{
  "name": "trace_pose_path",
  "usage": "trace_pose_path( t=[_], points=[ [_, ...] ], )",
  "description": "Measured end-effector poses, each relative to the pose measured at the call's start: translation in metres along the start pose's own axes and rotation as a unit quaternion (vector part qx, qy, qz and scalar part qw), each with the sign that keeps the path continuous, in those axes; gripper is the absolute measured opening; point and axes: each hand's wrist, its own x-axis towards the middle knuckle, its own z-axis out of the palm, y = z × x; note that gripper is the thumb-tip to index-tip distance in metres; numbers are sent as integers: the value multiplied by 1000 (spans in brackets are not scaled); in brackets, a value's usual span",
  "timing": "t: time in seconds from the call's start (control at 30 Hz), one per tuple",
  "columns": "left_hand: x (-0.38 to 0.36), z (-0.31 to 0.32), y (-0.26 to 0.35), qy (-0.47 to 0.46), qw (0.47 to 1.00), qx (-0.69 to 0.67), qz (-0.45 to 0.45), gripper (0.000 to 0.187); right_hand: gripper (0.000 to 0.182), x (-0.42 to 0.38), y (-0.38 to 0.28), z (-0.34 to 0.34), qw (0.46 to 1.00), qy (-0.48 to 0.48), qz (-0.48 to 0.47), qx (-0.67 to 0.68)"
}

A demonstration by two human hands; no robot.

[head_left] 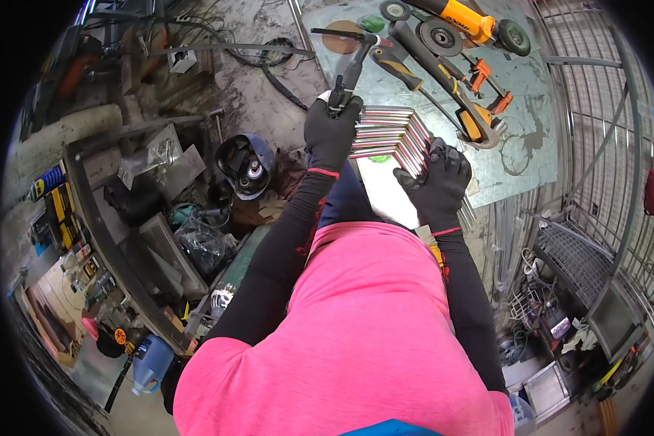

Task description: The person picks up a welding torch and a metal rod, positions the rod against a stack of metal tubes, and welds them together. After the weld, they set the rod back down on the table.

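Observation:
My left hand, in a black glove, is closed around the handle of a TIG welding torch. The torch head points up and away over the metal table. My right hand, also gloved in black, grips the near right end of a row of shiny bent metal rods. Its thumb lies on the near side and its fingers curl over the rods' ends. These rods lie side by side in nested V shapes at the table's near edge. Below them is a white sheet, partly hidden.
On the metal table lie a hammer, a screwdriver, an orange angle grinder, orange clamps and a yellow tape measure. A welding helmet sits at left beside a cluttered metal frame. Wire racks stand right.

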Motion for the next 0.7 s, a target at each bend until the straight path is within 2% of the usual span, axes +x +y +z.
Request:
trace_pose_path(
  t=[0.27, 0.33, 0.43, 0.57, 0.7],
  points=[
    [1, 3, -10, 24, 1000, -4, 14, 26, 93, -1, -1, 2, 999, -4, 18, -36],
    [-1, -2, -1, -18, 1000, 2, 13, 26, 94, -1, 1, 5, 1000, 8, 10, -12],
    [3, 1, -15, -2, 999, 17, 35, 27, 93, -3, 0, 5, 1000, -1, 24, -19],
    [5, -1, -18, -23, 1000, 10, 13, 29, 92, -3, 0, 5, 999, -6, 26, -19],
    [5, 1, -27, 5, 998, 39, 52, 32, 91, -2, -1, 7, 1000, 5, 24, -19]
  ],
)
